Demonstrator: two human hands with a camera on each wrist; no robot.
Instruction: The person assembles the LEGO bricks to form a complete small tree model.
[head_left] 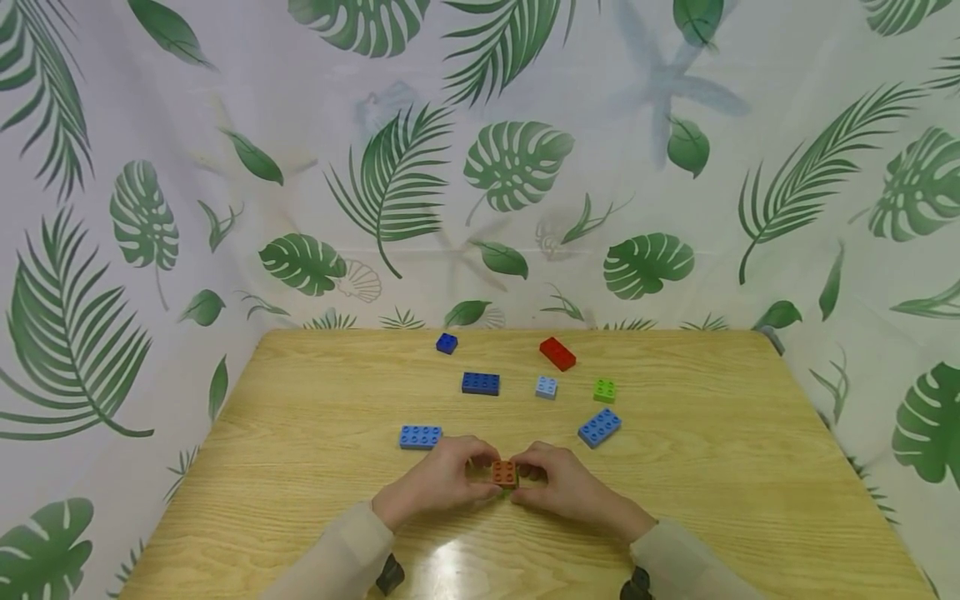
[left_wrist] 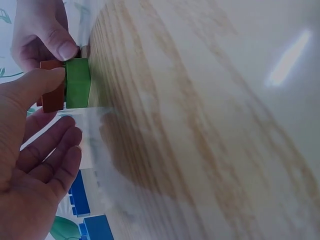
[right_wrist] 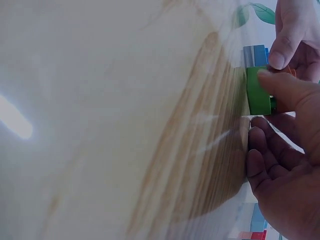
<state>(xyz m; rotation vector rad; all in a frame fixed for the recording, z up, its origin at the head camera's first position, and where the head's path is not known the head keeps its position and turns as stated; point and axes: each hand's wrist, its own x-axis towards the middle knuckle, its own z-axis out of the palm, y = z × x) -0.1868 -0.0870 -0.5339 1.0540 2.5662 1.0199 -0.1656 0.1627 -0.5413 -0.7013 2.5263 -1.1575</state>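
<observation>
An orange building brick (head_left: pixel 504 473) with a square of studs on top sits over a green brick (left_wrist: pixel 78 84), between the two hands near the table's front. My left hand (head_left: pixel 450 479) pinches the orange brick, its thumb flat on the near side. From the other side my right hand (head_left: pixel 566 485) grips the green brick (right_wrist: pixel 257 92), thumb on its near face. A strip of green studs shows between the two bricks in the wrist views. The green brick's base is right at the tabletop. Both hands' other fingers curve loosely below or behind.
A blue brick (head_left: pixel 421 437) lies just beyond the left hand, another blue brick (head_left: pixel 600 427) beyond the right. Farther back are a dark blue brick (head_left: pixel 481 383), light blue brick (head_left: pixel 546 387), lime brick (head_left: pixel 604 391), small blue brick (head_left: pixel 447 343) and red brick (head_left: pixel 557 354).
</observation>
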